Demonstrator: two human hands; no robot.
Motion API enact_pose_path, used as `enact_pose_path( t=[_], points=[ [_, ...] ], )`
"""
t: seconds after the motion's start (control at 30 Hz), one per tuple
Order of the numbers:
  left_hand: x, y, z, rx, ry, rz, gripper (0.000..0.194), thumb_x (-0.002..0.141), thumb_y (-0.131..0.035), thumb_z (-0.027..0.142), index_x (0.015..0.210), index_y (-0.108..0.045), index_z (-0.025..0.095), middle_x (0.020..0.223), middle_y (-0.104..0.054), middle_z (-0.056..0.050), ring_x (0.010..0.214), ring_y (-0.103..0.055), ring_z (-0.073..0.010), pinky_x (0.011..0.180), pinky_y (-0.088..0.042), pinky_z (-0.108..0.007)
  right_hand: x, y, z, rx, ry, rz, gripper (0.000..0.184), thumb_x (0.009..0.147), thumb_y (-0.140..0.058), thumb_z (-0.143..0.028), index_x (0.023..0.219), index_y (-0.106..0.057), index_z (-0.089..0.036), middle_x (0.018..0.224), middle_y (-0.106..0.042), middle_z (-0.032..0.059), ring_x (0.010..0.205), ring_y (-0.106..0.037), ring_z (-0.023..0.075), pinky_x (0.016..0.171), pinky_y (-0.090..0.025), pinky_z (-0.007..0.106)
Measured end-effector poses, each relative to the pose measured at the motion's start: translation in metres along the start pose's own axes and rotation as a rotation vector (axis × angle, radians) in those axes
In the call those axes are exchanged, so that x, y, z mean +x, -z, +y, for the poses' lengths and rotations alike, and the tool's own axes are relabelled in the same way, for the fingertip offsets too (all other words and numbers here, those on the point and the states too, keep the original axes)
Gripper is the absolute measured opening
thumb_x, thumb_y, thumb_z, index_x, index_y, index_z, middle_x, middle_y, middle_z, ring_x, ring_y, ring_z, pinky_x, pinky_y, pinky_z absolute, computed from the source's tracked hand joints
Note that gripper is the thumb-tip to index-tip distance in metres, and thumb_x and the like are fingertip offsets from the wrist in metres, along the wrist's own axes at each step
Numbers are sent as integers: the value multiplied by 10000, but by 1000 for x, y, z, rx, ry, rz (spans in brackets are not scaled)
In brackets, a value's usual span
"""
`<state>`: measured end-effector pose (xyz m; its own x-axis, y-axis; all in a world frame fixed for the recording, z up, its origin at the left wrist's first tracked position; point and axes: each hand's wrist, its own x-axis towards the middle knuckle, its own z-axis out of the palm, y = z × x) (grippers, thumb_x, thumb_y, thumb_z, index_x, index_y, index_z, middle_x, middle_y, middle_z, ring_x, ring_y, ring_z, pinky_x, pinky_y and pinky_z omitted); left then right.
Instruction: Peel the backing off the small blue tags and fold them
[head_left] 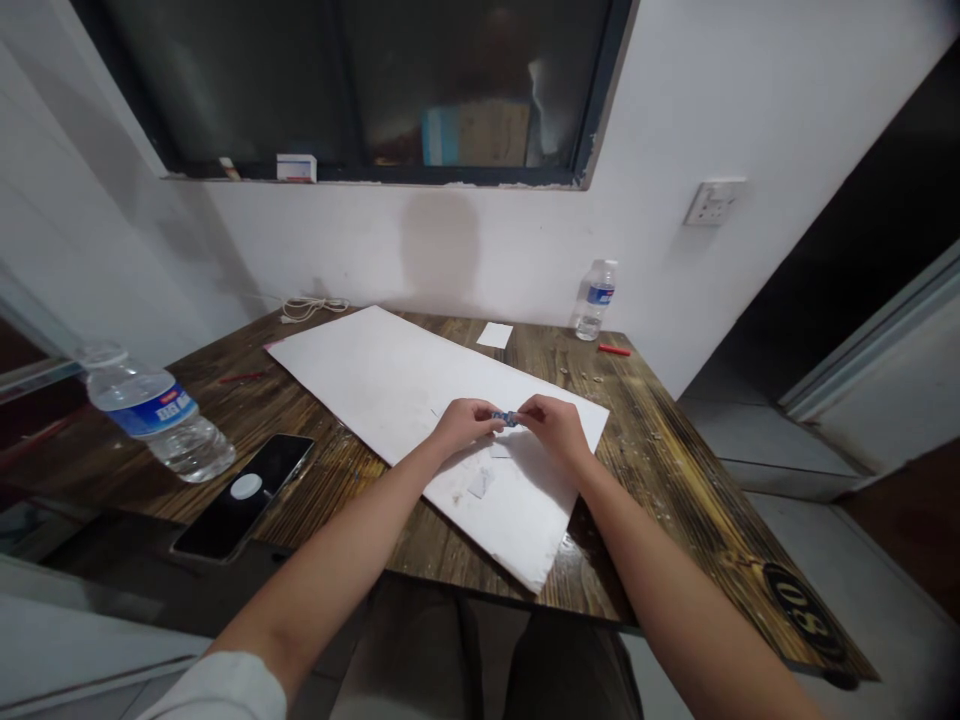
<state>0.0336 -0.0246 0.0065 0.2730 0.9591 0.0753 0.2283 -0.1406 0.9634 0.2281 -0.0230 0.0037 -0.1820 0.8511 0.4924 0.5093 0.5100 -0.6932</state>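
Over a large white sheet [390, 385] on the wooden table [675, 470], my left hand [463, 423] and my right hand [553, 424] meet. Both pinch a small blue object [505, 417] between their fingertips, one at each end. It is too small to make out. Small scraps of white paper [481, 481] lie on the sheet just below my hands.
A water bottle [156, 412] lies at the left beside a black phone [244, 494]. A second bottle [595, 299] stands at the back by the wall, with a red pen [614, 349], a white note [495, 335] and a white cable [311, 306].
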Motion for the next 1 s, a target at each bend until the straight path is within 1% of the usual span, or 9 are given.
enact_pose_path(
  t=[0.1, 0.17, 0.23, 0.4, 0.47, 0.6, 0.77, 0.87, 1.0],
  points=[
    [1, 0, 0, -11, 20, -19, 180, 654, -759, 256, 797, -727, 151, 636, -681, -43, 574, -620, -136, 543, -485, -248, 0, 1, -5, -23, 68, 20, 320, 794, -624, -495, 659, -642, -205, 694, -623, 37, 603, -530, 149, 590, -394, 275],
    [1, 0, 0, -25, 26, -24, 178, 651, -763, 249, 796, -730, 150, 640, -686, -48, 584, -625, -138, 548, -486, -251, 0, 0, -7, -10, 73, 30, 333, 784, -633, -505, 638, -630, -205, 670, -602, 35, 607, -519, 152, 587, -385, 277],
    [0, 0, 1, -30, 33, -32, 178, 650, -761, 243, 800, -734, 150, 648, -691, -53, 599, -632, -142, 551, -485, -251, -1, -2, -10, 16, 28, 26, 323, 763, -650, -510, 652, -631, -207, 631, -582, 22, 601, -509, 154, 579, -375, 276],
    [-2, 0, 4, -3, 16, -49, 198, 633, -758, 232, 813, -743, 151, 687, -710, -57, 620, -641, -154, 572, -491, -267, -3, -7, -10, 109, -147, -18, 331, 693, -701, -496, 846, -646, -207, 594, -534, -35, 567, -473, 136, 542, -337, 254],
    [-3, 1, 5, 1, 1, -66, 202, 627, -755, 219, 814, -746, 144, 691, -712, -58, 625, -642, -157, 587, -497, -276, -3, -7, -8, 145, -195, -46, 337, 672, -709, -499, 807, -640, -198, 582, -519, -41, 558, -454, 127, 533, -320, 250],
    [-4, 1, 6, 5, -27, -94, 181, 617, -750, 200, 784, -741, 132, 679, -708, -53, 616, -643, -158, 594, -506, -283, -1, -9, -4, 276, -275, -122, 361, 604, -737, -503, 614, -566, -184, 562, -513, -37, 538, -417, 109, 514, -293, 243],
    [-5, 1, 6, -31, -61, -151, 209, 667, -752, 286, 796, -733, 122, 671, -706, -62, 628, -657, -157, 637, -522, -289, -2, -10, -3, 374, -307, -144, 363, 560, -761, -448, 573, -513, -184, 551, -529, -40, 527, -418, 100, 509, -290, 232],
    [-4, 2, 6, -14, -71, -107, 263, 669, -767, 344, 796, -729, 116, 654, -698, -67, 601, -644, -148, 598, -504, -266, -2, -9, -4, 378, -278, -143, 310, 604, -738, -433, 624, -560, -180, 576, -546, -35, 542, -442, 106, 524, -322, 236],
    [0, 2, 5, -79, -81, -9, 232, 701, -740, 327, 810, -721, 123, 659, -688, -52, 598, -630, -134, 599, -496, -253, 0, -6, -2, 300, -207, -100, 306, 627, -744, -420, 809, -658, -191, 700, -605, -15, 627, -513, 129, 583, -389, 251]
  ],
)
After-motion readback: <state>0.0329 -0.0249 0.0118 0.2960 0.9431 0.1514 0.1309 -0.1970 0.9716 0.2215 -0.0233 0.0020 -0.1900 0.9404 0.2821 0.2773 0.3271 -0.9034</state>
